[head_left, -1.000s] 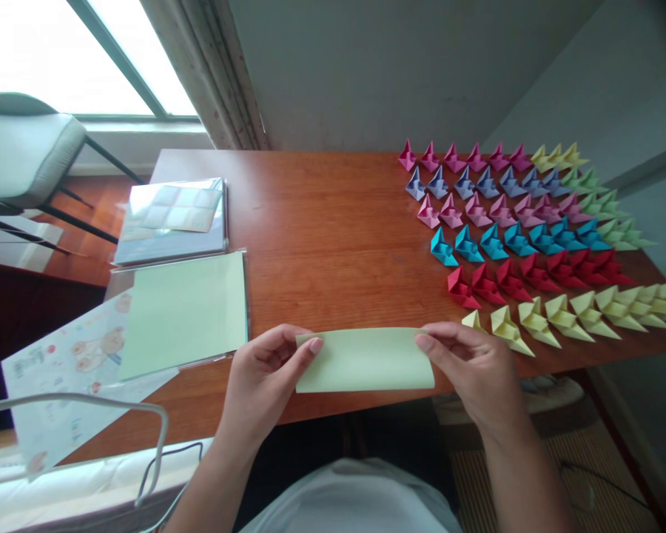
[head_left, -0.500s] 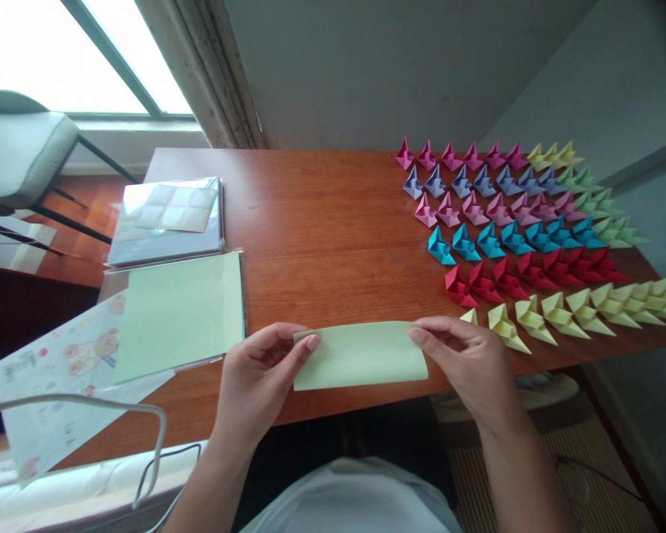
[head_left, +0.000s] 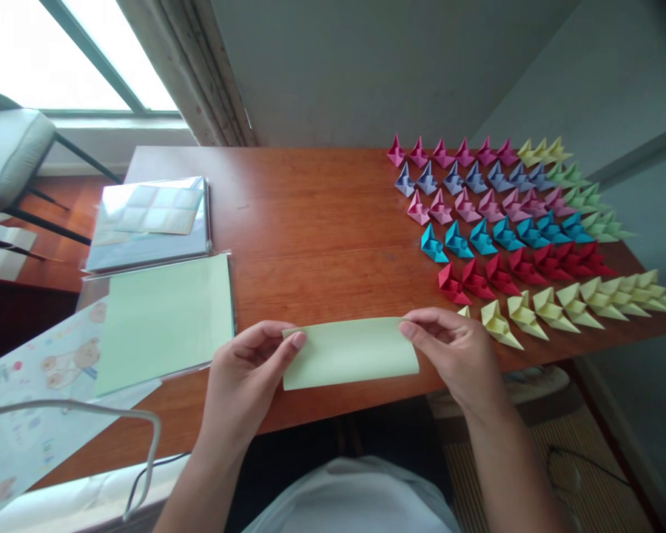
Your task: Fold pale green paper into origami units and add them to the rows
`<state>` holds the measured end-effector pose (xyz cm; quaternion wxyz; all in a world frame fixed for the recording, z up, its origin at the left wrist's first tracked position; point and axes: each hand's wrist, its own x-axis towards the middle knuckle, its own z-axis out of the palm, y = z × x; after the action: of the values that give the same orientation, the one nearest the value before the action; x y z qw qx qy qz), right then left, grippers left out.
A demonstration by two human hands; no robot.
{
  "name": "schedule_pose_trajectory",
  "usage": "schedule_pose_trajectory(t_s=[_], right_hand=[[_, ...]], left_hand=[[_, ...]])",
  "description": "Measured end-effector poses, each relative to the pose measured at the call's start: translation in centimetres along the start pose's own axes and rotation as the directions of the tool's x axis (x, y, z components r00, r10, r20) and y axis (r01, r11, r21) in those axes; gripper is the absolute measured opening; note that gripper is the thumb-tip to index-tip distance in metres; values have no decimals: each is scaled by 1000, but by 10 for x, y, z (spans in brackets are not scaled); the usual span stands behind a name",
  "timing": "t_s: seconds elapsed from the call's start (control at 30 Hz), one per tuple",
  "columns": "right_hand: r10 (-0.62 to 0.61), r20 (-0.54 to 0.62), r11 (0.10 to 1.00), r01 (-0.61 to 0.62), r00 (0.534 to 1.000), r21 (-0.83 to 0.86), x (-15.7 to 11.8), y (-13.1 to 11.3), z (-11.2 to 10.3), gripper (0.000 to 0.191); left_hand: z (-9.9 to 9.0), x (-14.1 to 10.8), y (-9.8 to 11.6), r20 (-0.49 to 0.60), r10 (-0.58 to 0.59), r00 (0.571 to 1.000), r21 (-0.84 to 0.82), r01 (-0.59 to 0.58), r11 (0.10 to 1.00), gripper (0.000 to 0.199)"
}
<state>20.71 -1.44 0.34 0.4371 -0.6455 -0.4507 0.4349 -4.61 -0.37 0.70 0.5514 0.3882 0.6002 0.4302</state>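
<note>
A pale green sheet of paper [head_left: 351, 357], bent into a wide, low strip, is stretched between my two hands near the table's front edge. My left hand [head_left: 255, 374] pinches its upper left corner between thumb and fingers. At the upper right corner, my right hand [head_left: 449, 352] grips it the same way. The far edge of the paper is folded or curled over; how its layers lie underneath is hidden. Just beyond my right hand begins a row of yellow folded paper pieces [head_left: 552, 309].
Rows of folded paper pieces, red [head_left: 499, 274], blue [head_left: 482, 237] and other colours, cover the table's right side. Left lie a stack of light green paper [head_left: 166, 318], a plastic-wrapped pack [head_left: 149, 222] and a bear-print sheet [head_left: 61, 363]. A pale cable [head_left: 89, 406] crosses the lower left.
The whole view has shifted slightly, so the table and its things sit a little further left. Both hands still hold the green paper in nearly the same pose.
</note>
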Motion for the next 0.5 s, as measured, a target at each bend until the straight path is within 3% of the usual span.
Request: schedule_pose_trajectory(t_s=[0.13, 0.27, 0.37, 0.5], right_hand=[[6, -5, 1000, -6, 1000, -7, 1, 0, 1, 18], [2, -24, 1000, -2, 1000, -28, 6, -1, 4, 19], [-5, -16, 999, 4, 1000, -41, 13, 0, 7, 20], [-11, 18, 994, 13, 1000, -105, 24, 2, 11, 21]], left_hand=[[0, 1, 2, -11, 10, 1000, -3, -10, 1000, 23], [-1, 3, 2, -16, 121, 993, 138, -117, 983, 18], [-2, 6, 0, -18, 265, 964, 323, -245, 914, 13], [3, 11, -2, -5, 394, 919, 528, -333, 782, 10]])
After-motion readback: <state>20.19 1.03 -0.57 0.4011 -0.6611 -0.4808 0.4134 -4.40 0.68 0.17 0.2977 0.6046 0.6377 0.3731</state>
